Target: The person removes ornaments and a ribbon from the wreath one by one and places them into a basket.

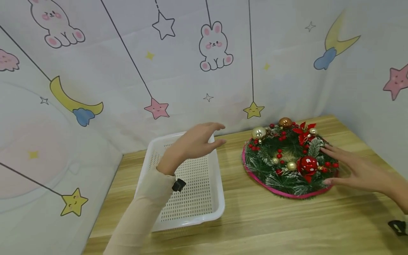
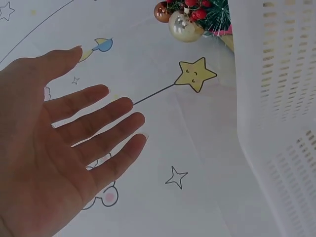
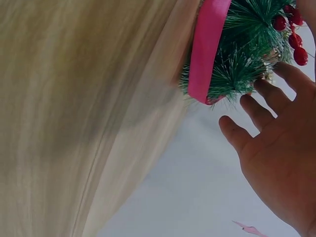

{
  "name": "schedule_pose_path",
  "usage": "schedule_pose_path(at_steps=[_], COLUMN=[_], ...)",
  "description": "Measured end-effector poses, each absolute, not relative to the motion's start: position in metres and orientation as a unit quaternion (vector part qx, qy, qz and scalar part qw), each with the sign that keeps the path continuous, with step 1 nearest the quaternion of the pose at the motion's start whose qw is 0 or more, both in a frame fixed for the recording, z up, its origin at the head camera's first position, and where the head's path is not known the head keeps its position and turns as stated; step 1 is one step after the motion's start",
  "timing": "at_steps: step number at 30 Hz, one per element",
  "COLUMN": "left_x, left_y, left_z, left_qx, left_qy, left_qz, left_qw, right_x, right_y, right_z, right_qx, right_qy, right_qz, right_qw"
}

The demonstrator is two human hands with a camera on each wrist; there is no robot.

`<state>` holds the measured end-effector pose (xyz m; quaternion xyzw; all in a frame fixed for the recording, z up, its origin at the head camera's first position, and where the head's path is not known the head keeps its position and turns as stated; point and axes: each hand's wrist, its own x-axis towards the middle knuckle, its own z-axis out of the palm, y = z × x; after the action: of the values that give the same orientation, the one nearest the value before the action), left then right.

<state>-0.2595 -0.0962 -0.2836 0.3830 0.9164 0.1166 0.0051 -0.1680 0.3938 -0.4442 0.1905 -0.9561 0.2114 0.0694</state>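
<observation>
Wreath (image 1: pixel 287 144) | round, frosted green, red-berried, pink-edged | left grip (image 1: pixel 197 141), right grip (image 1: pixel 361 173): both spread, holding nothing

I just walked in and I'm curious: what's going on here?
Someone's right hand is at the edge of a decorated wreath, fingers spread; I can't tell whether they touch it. The left hand is raised, holding nothing, near a white basket. The wreath lies on the table, outside the basket.

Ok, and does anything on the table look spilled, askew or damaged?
Nothing stands out: the wreath lies flat on the table, pink ribbon along its edge, and the white basket sits upright beside it. I see no spill or breakage.
</observation>
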Motion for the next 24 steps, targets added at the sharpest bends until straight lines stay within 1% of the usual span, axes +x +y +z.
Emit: schedule_pose_path(at_steps=[4,12,16,20,24], left_x=[-0.262,-0.263,-0.264,-0.265,-0.263], left_y=[-0.078,-0.038,-0.022,-0.008,0.006], left_z=[-0.288,-0.3,-0.303,-0.303,-0.301], left_qx=[0.402,0.445,0.465,0.471,0.479], left_qy=[0.909,0.89,0.88,0.879,0.874], left_qz=[0.104,0.077,0.069,0.052,0.042], left_qw=[0.017,0.065,0.069,0.064,0.07], right_x=[-0.171,-0.171,-0.17,-0.171,-0.171], right_y=[0.394,0.394,0.394,0.394,0.395], right_z=[-0.447,-0.45,-0.45,-0.449,-0.449], right_qx=[0.198,0.199,0.199,0.197,0.189], right_qy=[-0.956,-0.96,-0.959,-0.956,-0.956], right_qz=[0.203,0.18,0.182,0.198,0.21], right_qw=[0.077,0.086,0.087,0.085,0.081])
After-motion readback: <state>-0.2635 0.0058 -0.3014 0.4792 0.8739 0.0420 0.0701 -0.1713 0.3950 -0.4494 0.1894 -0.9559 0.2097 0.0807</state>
